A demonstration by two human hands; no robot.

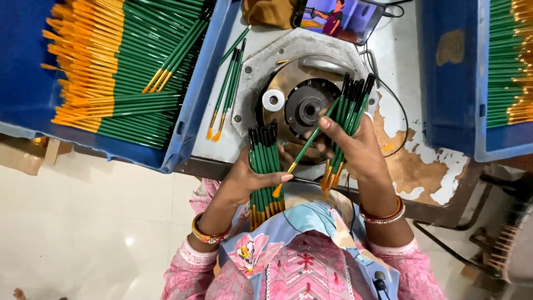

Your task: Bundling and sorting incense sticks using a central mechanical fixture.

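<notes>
My left hand (244,180) grips a bundle of green sticks with black ends (264,161), held upright over my lap. My right hand (355,147) holds a second bundle of green sticks (353,103) fanned toward the upper right, their orange tips pointing down. One single green stick (304,147) slants between the two hands, pinched by my right thumb and fingers, its orange tip near my left fingertips. Behind both hands sits a round metal machine head (305,105) with a dark central chuck.
A blue crate (200,94) at the left is packed with several green, orange-tipped sticks. Another blue crate (455,83) of the same stands at the right. A few loose sticks (225,94) lie beside the machine plate. A phone (338,19) leans at the back. White worn tabletop (411,161).
</notes>
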